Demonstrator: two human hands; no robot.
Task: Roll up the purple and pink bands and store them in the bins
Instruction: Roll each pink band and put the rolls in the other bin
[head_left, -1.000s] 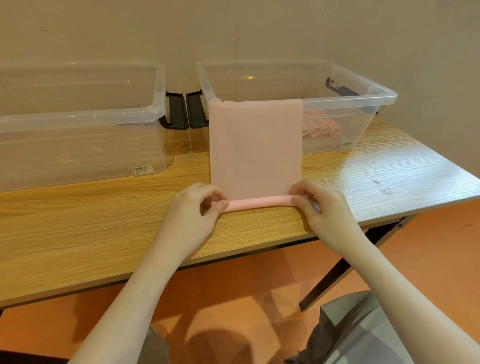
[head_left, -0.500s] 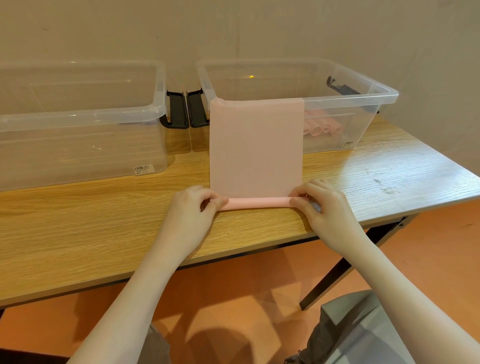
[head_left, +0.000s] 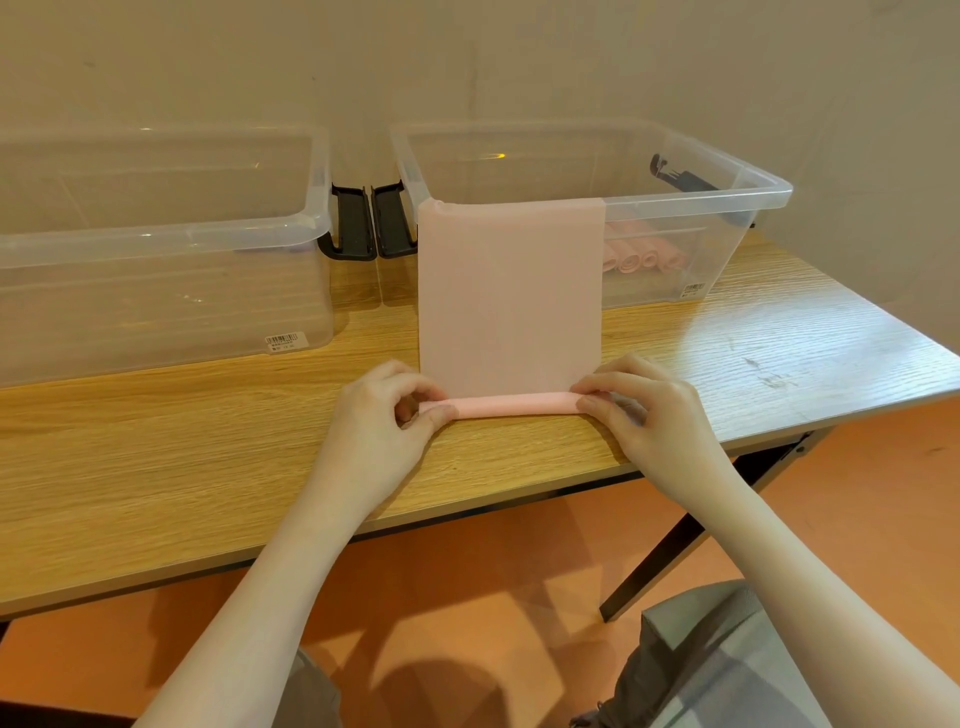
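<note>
Pinching the pink band's (head_left: 511, 301) rolled end, both hands' fingers (head_left: 597, 401) flank it.

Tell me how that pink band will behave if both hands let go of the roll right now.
The pink band looks thin and floppy: it drapes over the right bin's rim. The rolled end under the left hand and right hand would probably loosen or unroll. It seems light, unlikely to pull the bin.

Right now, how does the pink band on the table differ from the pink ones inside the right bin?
The pink band is mostly flat, draped over the right bin rim, only its near edge rolled; the stored bands are fully rolled. The left hand and right hand pinch it; the stored ones lie untouched. Both are pink.
</note>
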